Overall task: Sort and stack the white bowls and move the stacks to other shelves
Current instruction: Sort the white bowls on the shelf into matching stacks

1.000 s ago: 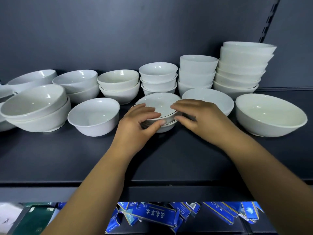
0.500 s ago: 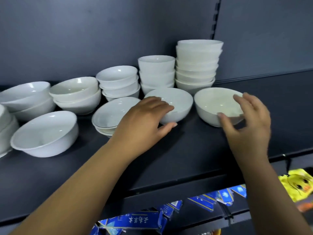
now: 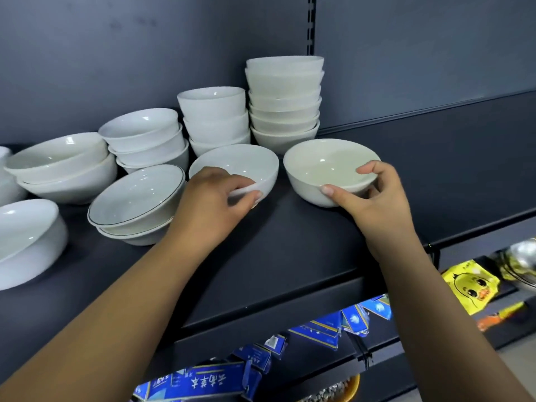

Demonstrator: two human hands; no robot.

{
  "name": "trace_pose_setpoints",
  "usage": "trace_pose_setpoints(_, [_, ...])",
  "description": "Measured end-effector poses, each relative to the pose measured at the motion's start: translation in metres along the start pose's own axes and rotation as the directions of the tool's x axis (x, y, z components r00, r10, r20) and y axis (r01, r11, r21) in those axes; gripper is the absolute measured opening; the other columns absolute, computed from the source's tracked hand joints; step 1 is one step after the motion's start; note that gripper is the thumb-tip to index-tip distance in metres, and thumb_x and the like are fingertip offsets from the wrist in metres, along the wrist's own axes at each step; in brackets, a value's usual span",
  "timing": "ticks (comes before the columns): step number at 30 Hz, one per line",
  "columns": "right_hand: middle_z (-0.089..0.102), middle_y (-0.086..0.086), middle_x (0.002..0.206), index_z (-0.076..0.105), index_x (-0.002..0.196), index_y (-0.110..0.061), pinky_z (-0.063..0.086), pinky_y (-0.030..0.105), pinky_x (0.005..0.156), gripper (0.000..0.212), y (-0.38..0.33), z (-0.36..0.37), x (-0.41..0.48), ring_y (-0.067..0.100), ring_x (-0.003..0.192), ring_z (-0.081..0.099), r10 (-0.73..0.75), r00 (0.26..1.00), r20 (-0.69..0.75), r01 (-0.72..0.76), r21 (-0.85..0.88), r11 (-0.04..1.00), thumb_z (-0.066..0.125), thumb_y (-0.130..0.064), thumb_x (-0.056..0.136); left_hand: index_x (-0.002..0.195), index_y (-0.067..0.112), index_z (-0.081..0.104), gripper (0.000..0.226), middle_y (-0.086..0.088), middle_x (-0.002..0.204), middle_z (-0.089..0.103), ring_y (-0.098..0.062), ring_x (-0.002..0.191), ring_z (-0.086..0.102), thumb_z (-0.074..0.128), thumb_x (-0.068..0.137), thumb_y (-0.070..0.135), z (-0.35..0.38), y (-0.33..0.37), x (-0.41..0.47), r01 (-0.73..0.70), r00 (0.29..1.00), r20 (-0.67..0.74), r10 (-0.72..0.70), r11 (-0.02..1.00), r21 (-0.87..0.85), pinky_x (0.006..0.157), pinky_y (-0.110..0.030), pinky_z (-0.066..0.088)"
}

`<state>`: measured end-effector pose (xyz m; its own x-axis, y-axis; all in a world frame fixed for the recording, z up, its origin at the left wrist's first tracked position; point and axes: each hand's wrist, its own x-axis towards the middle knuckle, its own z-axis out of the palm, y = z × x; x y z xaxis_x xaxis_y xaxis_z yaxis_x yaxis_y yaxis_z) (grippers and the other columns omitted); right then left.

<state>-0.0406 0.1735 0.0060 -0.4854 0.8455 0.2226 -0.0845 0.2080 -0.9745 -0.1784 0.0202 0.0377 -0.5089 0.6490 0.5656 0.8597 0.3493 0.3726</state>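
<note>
Many white bowls stand on a dark shelf (image 3: 290,245). My left hand (image 3: 211,204) grips the near rim of a single wide white bowl (image 3: 240,162) in the middle, thumb under its side. My right hand (image 3: 374,198) pinches the near rim of a single cream-white bowl (image 3: 324,163) to its right, thumb outside, fingers over the rim. Left of my left hand sits a short stack of dark-rimmed bowls (image 3: 136,198). Behind stand a tall stack of several bowls (image 3: 285,103) and a lower stack (image 3: 214,117).
More stacks stand at the left: small bowls (image 3: 145,140), wider bowls (image 3: 63,166), a large bowl (image 3: 26,239) at the left edge. The shelf's right half (image 3: 449,169) is bare. Below hang blue packets (image 3: 319,329), a yellow duck packet (image 3: 470,282) and metal bowls (image 3: 522,262).
My left hand has shifted from the dark-rimmed stack onto the wide bowl's rim. My right hand has closed on the cream-white bowl's rim. The view has swung right.
</note>
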Motion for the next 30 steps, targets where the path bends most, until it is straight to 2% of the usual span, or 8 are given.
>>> trace_pose_setpoints(4, [0.060,-0.007,0.094,0.047,0.069,-0.045,0.051,0.041,0.087,0.045,0.001,-0.001,-0.004,0.017,0.100,0.059,-0.079,0.996,-0.046,0.083,0.087,0.993,0.080,-0.045,0.038,0.088,0.010,0.074,0.029,-0.007,0.085,0.067,-0.009,0.088,0.050,0.066,0.072,0.033,0.002,-0.002,-0.002,0.028,0.997,-0.064,-0.037,0.991,-0.130,0.071,-0.005,0.033])
trace_pose_setpoints(7, [0.061,-0.012,0.092,0.046,0.075,-0.035,0.050,0.035,0.084,0.047,-0.001,-0.002,-0.007,0.014,0.098,0.061,-0.136,0.988,-0.077,0.150,0.209,0.966,0.085,-0.027,0.051,0.092,0.010,0.073,0.039,0.006,0.088,0.063,-0.003,0.092,0.052,0.063,0.072,0.042,0.001,0.000,-0.005,-0.020,0.993,-0.118,-0.002,0.982,-0.187,0.080,0.003,0.033])
trace_pose_setpoints(10, [0.062,-0.013,0.093,0.049,0.077,-0.034,0.050,0.024,0.078,0.049,-0.006,-0.003,-0.012,0.010,0.096,0.062,-0.187,0.980,-0.073,0.200,0.267,0.943,0.082,-0.042,0.040,0.103,0.013,0.069,0.049,0.014,0.101,0.061,0.004,0.097,0.053,0.055,0.072,0.049,-0.003,0.004,-0.009,-0.069,0.993,-0.110,0.043,0.968,-0.242,0.086,0.001,0.034])
trace_pose_setpoints(14, [0.068,-0.016,0.084,0.062,0.076,-0.037,0.051,0.019,0.071,0.058,-0.015,0.002,-0.022,0.001,0.085,0.062,-0.223,0.974,0.047,0.181,0.435,0.882,0.082,-0.064,0.029,0.114,0.045,0.046,0.060,0.028,0.120,0.050,0.011,0.112,0.050,0.065,0.059,0.063,-0.013,0.021,-0.015,0.049,0.999,0.026,-0.042,0.829,-0.557,0.095,-0.008,0.037])
trace_pose_setpoints(17, [0.070,-0.016,0.090,0.065,0.086,-0.040,0.054,0.020,0.073,0.064,-0.034,0.013,-0.032,0.002,0.089,0.063,-0.285,0.938,0.199,0.155,0.494,0.855,0.082,-0.065,0.029,0.122,0.034,0.040,0.077,0.028,0.117,0.059,0.007,0.114,0.052,0.071,0.058,0.063,-0.021,0.027,-0.023,0.061,0.998,0.051,-0.034,0.656,-0.752,0.089,-0.010,0.043])
trace_pose_setpoints(21, [0.070,-0.020,0.090,0.052,0.107,-0.036,0.054,0.018,0.070,0.093,-0.057,0.040,-0.040,0.000,0.090,0.065,-0.291,0.881,0.373,0.059,0.524,0.850,0.082,-0.064,0.023,0.117,0.023,0.044,0.079,0.027,0.106,0.064,0.008,0.101,0.058,0.074,0.054,0.059,-0.051,0.019,-0.045,0.130,0.988,0.056,-0.144,0.570,-0.811,0.079,-0.009,0.047])
trace_pose_setpoints(26, [0.070,-0.018,0.099,0.062,0.100,-0.038,0.053,0.023,0.083,0.078,-0.065,0.095,-0.065,0.002,0.099,0.063,-0.314,0.773,0.551,-0.018,0.513,0.858,0.081,-0.065,0.029,0.116,0.021,0.045,0.079,0.026,0.107,0.065,0.008,0.102,0.058,0.074,0.054,0.061,-0.100,-0.008,-0.079,0.173,0.954,-0.033,-0.300,0.635,-0.753,0.079,-0.008,0.046])
trace_pose_setpoints(30, [0.068,-0.016,0.105,0.062,0.102,-0.041,0.050,0.017,0.081,0.069,-0.072,0.136,-0.091,0.002,0.101,0.062,-0.366,0.646,0.670,-0.015,0.490,0.872,0.079,-0.063,0.039,0.127,0.008,0.039,0.106,0.010,0.113,0.062,0.005,0.104,0.057,0.072,0.048,0.069,-0.131,-0.033,-0.110,0.199,0.923,-0.110,-0.370,0.701,-0.685,0.081,-0.010,0.044])
